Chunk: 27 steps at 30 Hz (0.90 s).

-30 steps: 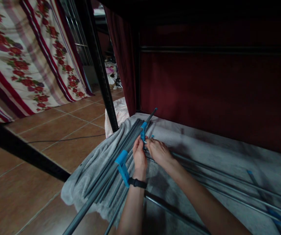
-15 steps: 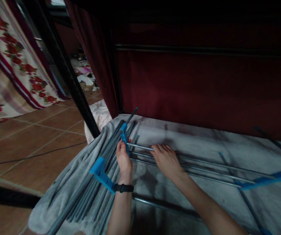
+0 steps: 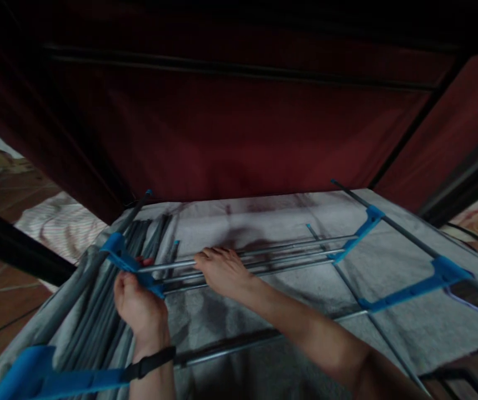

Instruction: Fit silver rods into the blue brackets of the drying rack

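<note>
Our right hand [image 3: 224,272] has moved away from our left hand [image 3: 141,305]; fingers close on rod [image 3: 167,265] and blue bracket [image 3: 119,256] respectively; fitting these seems to need straight alignment.

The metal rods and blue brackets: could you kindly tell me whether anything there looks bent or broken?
Nothing stands out: the metal rods look straight and the blue brackets unbroken, though fine cracks would not show in such a dim picture.

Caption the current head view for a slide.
Left hand holding a blue bracket, right hand gripping a metal rod.
</note>
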{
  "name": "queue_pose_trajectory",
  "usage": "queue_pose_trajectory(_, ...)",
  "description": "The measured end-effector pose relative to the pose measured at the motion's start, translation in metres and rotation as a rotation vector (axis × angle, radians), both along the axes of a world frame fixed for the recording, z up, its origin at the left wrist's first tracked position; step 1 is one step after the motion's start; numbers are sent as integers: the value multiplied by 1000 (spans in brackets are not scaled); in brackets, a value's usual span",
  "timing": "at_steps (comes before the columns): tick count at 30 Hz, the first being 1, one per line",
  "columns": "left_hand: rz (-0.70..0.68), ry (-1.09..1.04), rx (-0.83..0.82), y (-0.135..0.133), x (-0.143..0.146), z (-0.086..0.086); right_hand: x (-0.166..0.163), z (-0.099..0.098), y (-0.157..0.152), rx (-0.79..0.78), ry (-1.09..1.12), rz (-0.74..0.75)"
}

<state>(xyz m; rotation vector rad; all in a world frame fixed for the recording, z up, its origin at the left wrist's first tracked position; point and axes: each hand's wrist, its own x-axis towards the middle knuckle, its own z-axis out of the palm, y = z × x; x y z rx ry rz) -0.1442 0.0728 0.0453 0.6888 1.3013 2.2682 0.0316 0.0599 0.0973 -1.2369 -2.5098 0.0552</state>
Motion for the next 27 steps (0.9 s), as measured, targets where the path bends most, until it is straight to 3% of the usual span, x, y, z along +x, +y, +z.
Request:
queue_pose_trajectory(20,27,43,6,2,6,2,-1,0,6,-34,-4,15)
queue_pose_trajectory(27,47,61,14,2,7,1,19,8,-21,91,96,16)
